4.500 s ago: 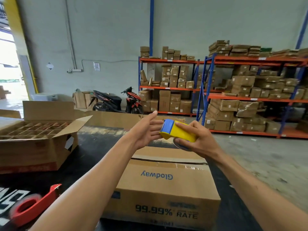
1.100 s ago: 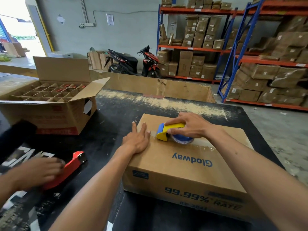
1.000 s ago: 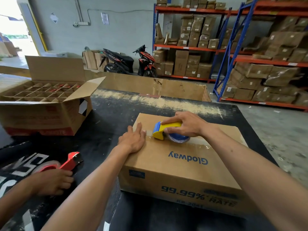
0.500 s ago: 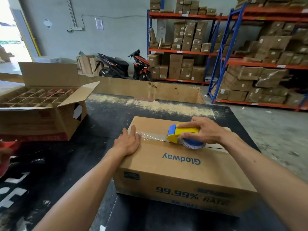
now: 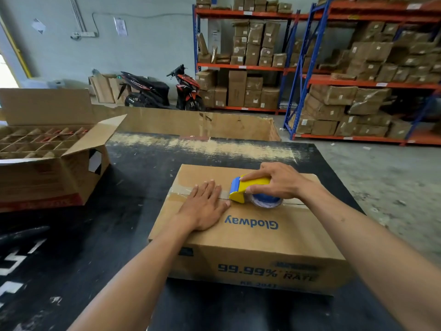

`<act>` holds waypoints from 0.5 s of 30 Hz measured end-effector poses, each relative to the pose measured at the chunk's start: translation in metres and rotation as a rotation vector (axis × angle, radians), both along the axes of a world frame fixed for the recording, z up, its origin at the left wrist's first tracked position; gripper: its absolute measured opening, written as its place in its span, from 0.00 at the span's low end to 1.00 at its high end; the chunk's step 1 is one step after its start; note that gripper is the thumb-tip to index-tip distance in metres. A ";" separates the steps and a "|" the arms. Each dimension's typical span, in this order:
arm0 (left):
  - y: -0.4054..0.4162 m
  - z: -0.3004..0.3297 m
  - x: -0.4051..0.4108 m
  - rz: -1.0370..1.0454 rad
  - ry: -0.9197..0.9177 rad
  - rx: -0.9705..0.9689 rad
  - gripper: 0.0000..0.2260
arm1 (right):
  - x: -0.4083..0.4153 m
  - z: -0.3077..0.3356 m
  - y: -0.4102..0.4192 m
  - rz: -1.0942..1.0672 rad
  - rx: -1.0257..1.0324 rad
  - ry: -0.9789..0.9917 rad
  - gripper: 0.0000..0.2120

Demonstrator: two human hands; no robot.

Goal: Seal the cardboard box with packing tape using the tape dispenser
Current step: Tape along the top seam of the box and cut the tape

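Grasping the yellow tape dispenser [image 5: 251, 188], the right hand [image 5: 279, 180] is running it along the cardboard box [image 5: 250, 237] seam on the tabletop [image 5: 133, 177]; the left hand [image 5: 202, 206] is lying flat, pressing laid tape [image 5: 181, 190]. Roughly half the seam is looking unsealed.

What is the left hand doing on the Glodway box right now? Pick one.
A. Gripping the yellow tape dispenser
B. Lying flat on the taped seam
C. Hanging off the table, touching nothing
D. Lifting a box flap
B: the left hand lies flat, fingers straight, on the tape over the box seam, while the right hand grips the tape dispenser.
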State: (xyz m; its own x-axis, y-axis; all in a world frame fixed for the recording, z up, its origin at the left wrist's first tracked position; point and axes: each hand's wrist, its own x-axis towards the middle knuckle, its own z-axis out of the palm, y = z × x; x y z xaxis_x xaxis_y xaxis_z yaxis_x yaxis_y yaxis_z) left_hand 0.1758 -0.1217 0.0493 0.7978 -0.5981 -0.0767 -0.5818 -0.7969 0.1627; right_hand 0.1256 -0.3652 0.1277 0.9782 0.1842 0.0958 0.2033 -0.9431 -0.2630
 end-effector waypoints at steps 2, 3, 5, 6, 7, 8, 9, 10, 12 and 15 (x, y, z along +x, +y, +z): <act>0.001 -0.001 0.000 0.003 -0.002 0.000 0.32 | 0.000 0.002 0.002 0.007 -0.030 -0.003 0.23; 0.001 -0.001 0.000 0.001 -0.004 0.002 0.32 | -0.002 0.002 0.001 0.012 -0.024 0.001 0.25; 0.001 -0.001 0.000 -0.003 -0.002 0.003 0.32 | -0.004 0.004 -0.003 0.030 0.003 0.009 0.30; 0.001 -0.001 0.001 -0.004 -0.002 0.005 0.32 | -0.005 0.005 -0.004 0.036 0.013 0.016 0.32; 0.002 0.000 0.001 -0.005 -0.001 0.009 0.32 | -0.006 0.007 -0.006 0.042 0.011 0.025 0.34; 0.002 0.000 0.002 -0.007 0.001 0.013 0.32 | -0.007 0.009 -0.008 0.046 0.003 0.036 0.34; 0.002 -0.001 0.003 -0.008 -0.001 0.017 0.32 | -0.009 0.009 -0.011 0.047 -0.008 0.044 0.32; 0.001 -0.001 0.003 -0.009 -0.005 0.020 0.32 | -0.010 0.010 -0.016 0.043 -0.012 0.050 0.30; 0.001 -0.002 0.004 -0.013 -0.009 0.020 0.32 | -0.017 0.011 -0.032 0.023 0.000 0.070 0.27; 0.002 -0.006 0.006 -0.024 -0.021 0.024 0.33 | -0.033 0.016 -0.069 -0.009 0.026 0.088 0.27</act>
